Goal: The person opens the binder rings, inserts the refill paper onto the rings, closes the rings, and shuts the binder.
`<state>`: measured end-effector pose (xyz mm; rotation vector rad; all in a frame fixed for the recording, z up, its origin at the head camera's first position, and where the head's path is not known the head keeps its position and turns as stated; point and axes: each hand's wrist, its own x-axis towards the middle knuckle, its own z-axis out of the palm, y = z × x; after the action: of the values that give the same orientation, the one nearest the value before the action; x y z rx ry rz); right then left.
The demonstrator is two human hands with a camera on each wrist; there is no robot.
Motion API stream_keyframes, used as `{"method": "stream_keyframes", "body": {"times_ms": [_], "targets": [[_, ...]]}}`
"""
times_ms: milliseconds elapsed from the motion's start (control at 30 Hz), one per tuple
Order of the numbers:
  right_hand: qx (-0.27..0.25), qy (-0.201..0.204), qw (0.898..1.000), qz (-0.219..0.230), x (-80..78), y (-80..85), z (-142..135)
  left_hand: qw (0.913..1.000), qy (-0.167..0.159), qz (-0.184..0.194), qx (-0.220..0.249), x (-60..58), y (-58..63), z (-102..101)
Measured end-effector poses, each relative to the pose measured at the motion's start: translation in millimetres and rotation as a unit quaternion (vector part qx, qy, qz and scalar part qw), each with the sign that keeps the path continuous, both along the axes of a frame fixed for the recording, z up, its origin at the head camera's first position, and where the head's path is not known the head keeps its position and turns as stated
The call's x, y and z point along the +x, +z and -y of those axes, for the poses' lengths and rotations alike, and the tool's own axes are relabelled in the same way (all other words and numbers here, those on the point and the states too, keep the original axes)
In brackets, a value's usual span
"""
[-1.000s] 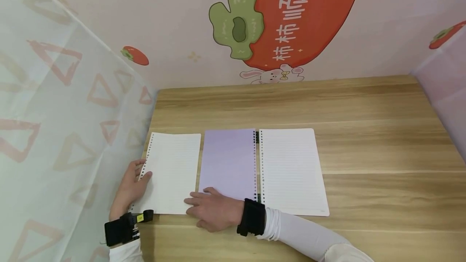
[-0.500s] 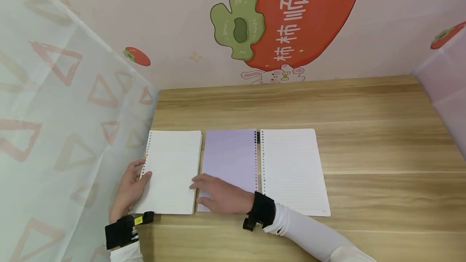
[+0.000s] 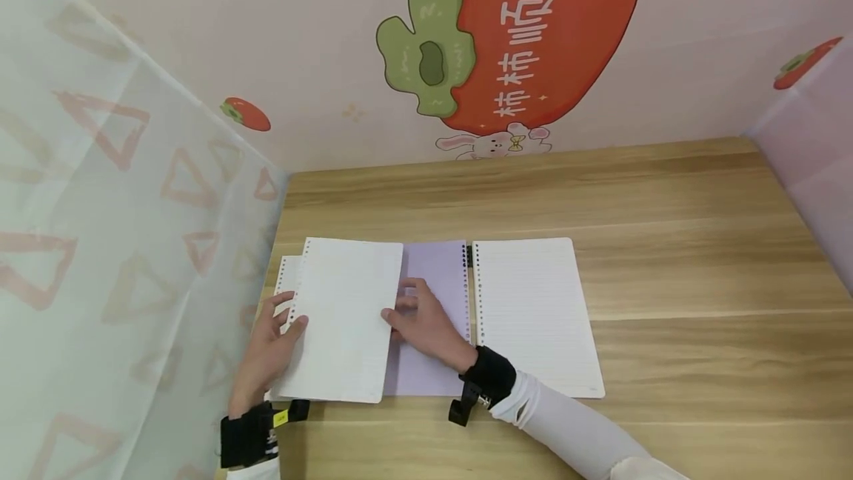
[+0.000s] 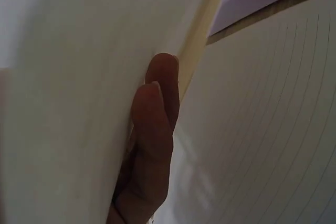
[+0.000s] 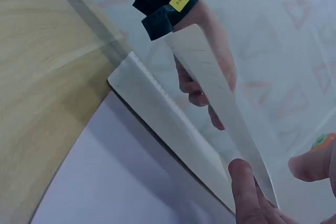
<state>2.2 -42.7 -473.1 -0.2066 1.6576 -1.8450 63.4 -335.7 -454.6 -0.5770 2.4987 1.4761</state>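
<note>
My left hand (image 3: 269, 354) grips a stack of white punched loose-leaf paper (image 3: 346, 324) by its holed left edge, thumb on top. In the left wrist view its fingers (image 4: 152, 124) lie behind the stack. The stack is raised and overlaps the purple punched sheet (image 3: 433, 261). More lined white paper (image 3: 286, 272) lies below it at the left. My right hand (image 3: 426, 321) is at the stack's right edge. In the right wrist view one finger (image 5: 241, 182) meets the stack's edge, while the thumb (image 5: 312, 163) stands apart from it.
White lined punched sheets (image 3: 533, 317) lie to the right of the purple sheet, with a dark binding piece (image 3: 469, 254) between them. A wooden table (image 3: 700, 280) extends right. A patterned curtain (image 3: 133, 243) borders the left, a pink printed backdrop (image 3: 320, 58) the back.
The stack has come up off the paper beneath and shifted right over the purple sheet, with the left hand gripping it. My right hand has moved from the lower right corner up the right edge.
</note>
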Motion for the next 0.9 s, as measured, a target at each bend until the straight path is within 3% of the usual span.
{"method": "stream_keyframes", "body": {"times_ms": [200,300,500,767,900], "targets": [[0.098,-0.054,0.991,-0.078,-7.5,-4.6,-18.0,0.9984,-0.001,-0.017,0.053,-7.8,-2.5,-30.2],[0.101,-0.070,0.988,-0.094,-11.3,-6.2,-28.6,0.9980,-0.010,-0.017,0.061,-10.0,-5.8,-41.6],[0.096,-0.075,0.988,-0.094,-17.0,-5.7,-52.4,0.9984,-0.028,0.014,0.046,-10.7,-9.9,-55.5],[0.101,-0.065,0.990,-0.073,-26.5,-5.2,-96.6,0.9977,-0.055,-0.005,0.038,-20.1,-16.0,-77.9],[0.112,-0.059,0.988,-0.086,-30.6,-5.0,-120.9,0.9959,-0.075,-0.016,0.048,-27.6,-19.5,-91.5]]}}
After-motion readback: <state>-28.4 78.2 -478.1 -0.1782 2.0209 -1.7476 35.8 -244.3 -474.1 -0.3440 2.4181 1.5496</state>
